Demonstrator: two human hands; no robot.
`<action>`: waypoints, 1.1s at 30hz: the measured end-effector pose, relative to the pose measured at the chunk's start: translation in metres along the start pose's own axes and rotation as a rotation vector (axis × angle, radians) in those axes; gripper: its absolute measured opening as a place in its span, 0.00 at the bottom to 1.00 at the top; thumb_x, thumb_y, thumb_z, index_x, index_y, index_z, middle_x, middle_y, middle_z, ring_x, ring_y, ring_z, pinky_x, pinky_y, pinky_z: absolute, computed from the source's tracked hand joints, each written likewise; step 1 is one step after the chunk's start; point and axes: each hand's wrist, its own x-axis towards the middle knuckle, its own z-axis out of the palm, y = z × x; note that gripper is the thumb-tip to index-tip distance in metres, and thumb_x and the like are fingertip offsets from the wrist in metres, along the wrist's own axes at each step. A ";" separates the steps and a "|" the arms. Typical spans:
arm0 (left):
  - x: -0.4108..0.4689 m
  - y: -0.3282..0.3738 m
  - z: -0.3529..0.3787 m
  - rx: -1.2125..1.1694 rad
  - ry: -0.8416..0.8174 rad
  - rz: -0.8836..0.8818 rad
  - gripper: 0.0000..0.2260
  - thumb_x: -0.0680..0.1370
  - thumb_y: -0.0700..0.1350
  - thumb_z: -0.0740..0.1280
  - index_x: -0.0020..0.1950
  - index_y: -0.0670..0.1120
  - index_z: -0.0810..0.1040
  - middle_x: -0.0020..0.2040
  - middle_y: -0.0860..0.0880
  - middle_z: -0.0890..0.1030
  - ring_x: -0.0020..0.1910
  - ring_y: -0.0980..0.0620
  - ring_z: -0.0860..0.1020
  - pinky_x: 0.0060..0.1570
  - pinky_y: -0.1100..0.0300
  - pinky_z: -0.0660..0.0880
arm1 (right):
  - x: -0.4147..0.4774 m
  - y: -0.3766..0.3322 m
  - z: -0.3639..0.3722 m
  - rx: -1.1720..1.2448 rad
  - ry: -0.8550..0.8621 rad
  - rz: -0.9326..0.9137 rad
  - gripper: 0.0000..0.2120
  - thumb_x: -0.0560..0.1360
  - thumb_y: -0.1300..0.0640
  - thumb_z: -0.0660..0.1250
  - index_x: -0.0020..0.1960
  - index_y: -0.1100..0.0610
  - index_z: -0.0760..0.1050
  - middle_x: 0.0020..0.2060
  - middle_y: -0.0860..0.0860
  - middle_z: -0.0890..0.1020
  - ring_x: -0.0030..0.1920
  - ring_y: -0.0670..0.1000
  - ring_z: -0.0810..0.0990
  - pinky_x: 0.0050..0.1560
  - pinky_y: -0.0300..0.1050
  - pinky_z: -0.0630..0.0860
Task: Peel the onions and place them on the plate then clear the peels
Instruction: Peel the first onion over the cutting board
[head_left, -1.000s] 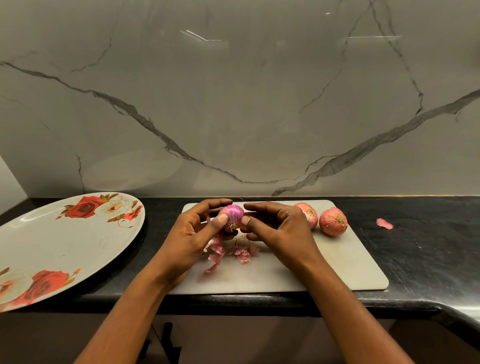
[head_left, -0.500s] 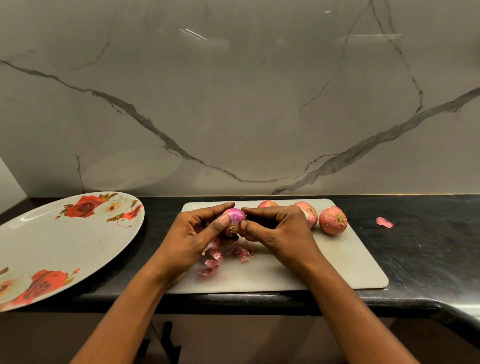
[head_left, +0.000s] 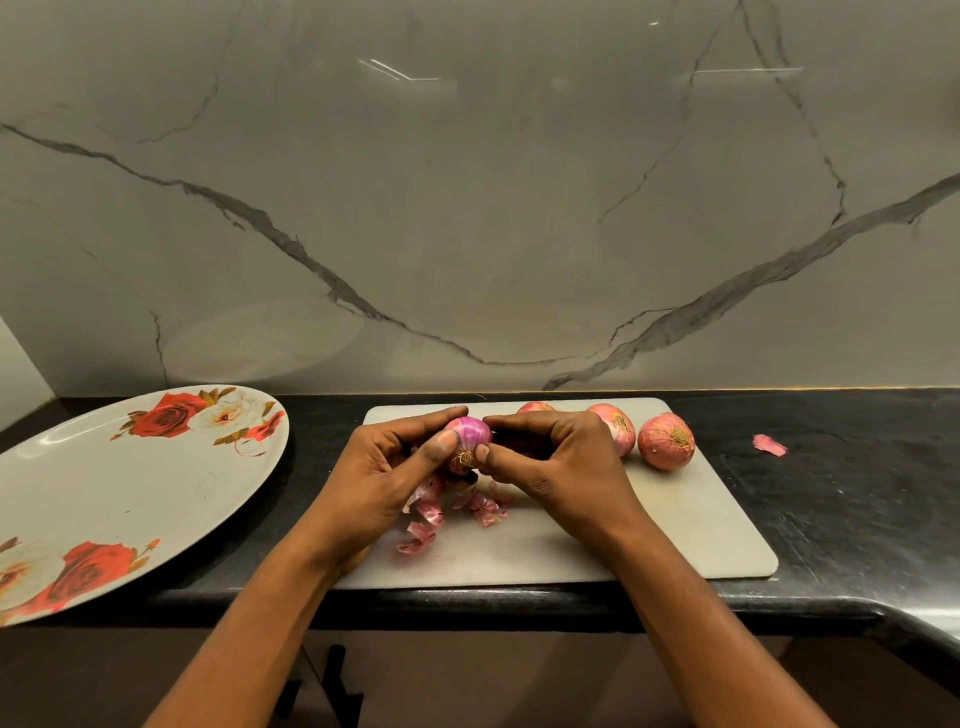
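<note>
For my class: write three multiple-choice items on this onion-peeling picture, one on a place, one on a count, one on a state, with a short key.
1. Where do most loose peels lie?
A. on the cutting board
B. on the plate
C. on the floor

2. How many onions rest on the board, apart from the held onion?
A. one
B. three
C. five

3. What does the plate hold?
A. peeled onions
B. peels
C. nothing

Key: 1 A, peels sit below the hands on the board; 2 B, three show behind the right hand; 3 C, only its printed roses show.
</note>
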 end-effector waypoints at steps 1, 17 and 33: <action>0.000 0.000 0.000 0.005 0.000 0.000 0.17 0.81 0.42 0.68 0.70 0.44 0.81 0.63 0.46 0.86 0.63 0.45 0.84 0.61 0.54 0.82 | 0.000 0.000 0.000 -0.010 0.004 -0.007 0.15 0.74 0.58 0.80 0.61 0.53 0.86 0.52 0.47 0.89 0.53 0.46 0.88 0.56 0.51 0.86; 0.000 0.001 0.000 -0.029 0.034 0.010 0.17 0.80 0.43 0.69 0.68 0.44 0.82 0.61 0.46 0.87 0.60 0.45 0.85 0.56 0.55 0.84 | -0.001 -0.003 0.001 -0.022 0.005 -0.035 0.15 0.74 0.56 0.80 0.60 0.54 0.87 0.51 0.46 0.89 0.53 0.45 0.88 0.56 0.45 0.85; -0.002 0.002 0.001 -0.041 0.037 -0.003 0.16 0.80 0.41 0.68 0.67 0.44 0.82 0.60 0.46 0.87 0.60 0.45 0.85 0.56 0.55 0.84 | 0.000 -0.003 0.002 -0.060 0.030 -0.044 0.15 0.73 0.54 0.81 0.59 0.55 0.86 0.50 0.47 0.89 0.51 0.45 0.88 0.53 0.43 0.85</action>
